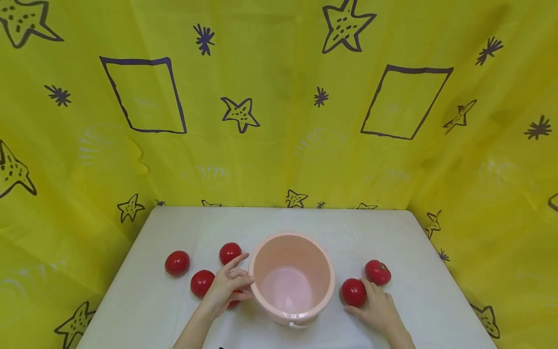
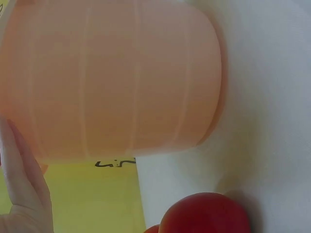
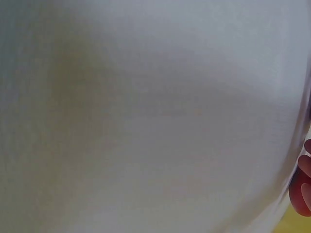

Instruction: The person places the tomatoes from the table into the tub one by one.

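A pale pink bucket (image 1: 289, 317) stands upright on the white table, its inside bare. My left hand (image 1: 225, 288) touches the bucket's left rim with fingers mostly extended; in the left wrist view that hand (image 2: 26, 194) lies along the bucket's ribbed side (image 2: 112, 82). To the bucket's right, my right hand (image 1: 377, 308) grips a red tomato (image 1: 354, 292) between thumb and fingers. Another tomato (image 1: 378, 272) with a green stem end sits just beyond that hand. Only fingertips (image 3: 305, 166) and part of a red tomato (image 3: 299, 196) enter the right wrist view.
Several more tomatoes lie left of the bucket: one far left (image 1: 177, 263), one beside the left wrist (image 1: 202, 283), one behind the hand (image 1: 230, 253) and one partly hidden under it (image 1: 234, 303). A yellow curtain (image 1: 279, 160) with drawn stars surrounds the table (image 1: 348, 228).
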